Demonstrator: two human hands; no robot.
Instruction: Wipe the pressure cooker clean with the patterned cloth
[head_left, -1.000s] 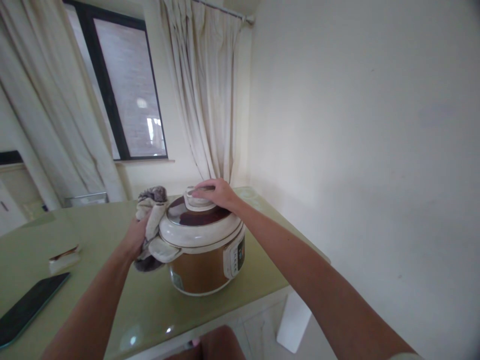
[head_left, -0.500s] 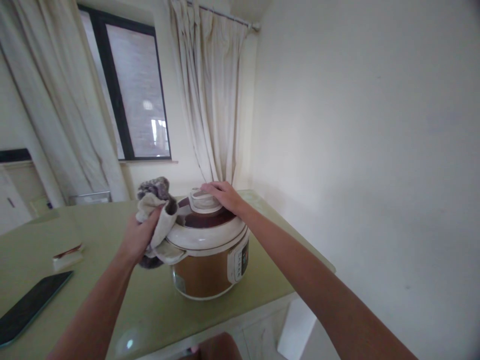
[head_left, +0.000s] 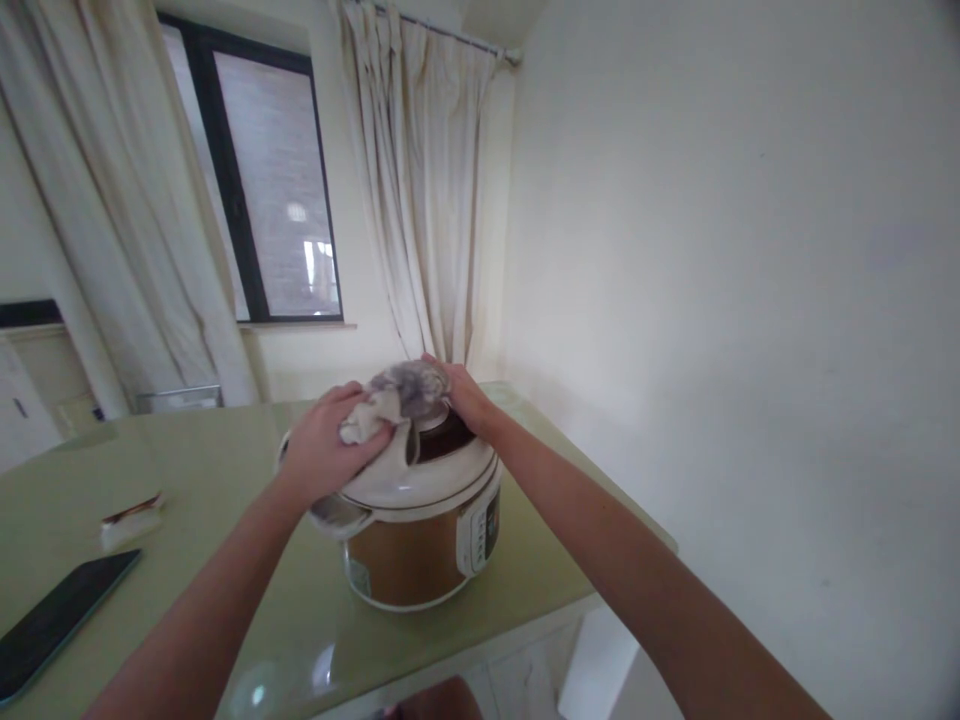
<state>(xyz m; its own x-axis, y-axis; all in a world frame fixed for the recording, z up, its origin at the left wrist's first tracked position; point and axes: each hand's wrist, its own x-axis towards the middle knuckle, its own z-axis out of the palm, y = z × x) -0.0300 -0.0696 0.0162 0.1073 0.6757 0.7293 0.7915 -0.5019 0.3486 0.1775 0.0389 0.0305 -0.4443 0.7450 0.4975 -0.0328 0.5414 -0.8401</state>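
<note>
No text can be read; the cooker's panel and sticker are too blurred.

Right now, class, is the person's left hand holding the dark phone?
No, the left hand holds a cloth over the cooker, while the dark phone lies on the table.

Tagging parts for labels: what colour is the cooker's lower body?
The cooker's lower body is golden brown; the head view shows it best.
</note>
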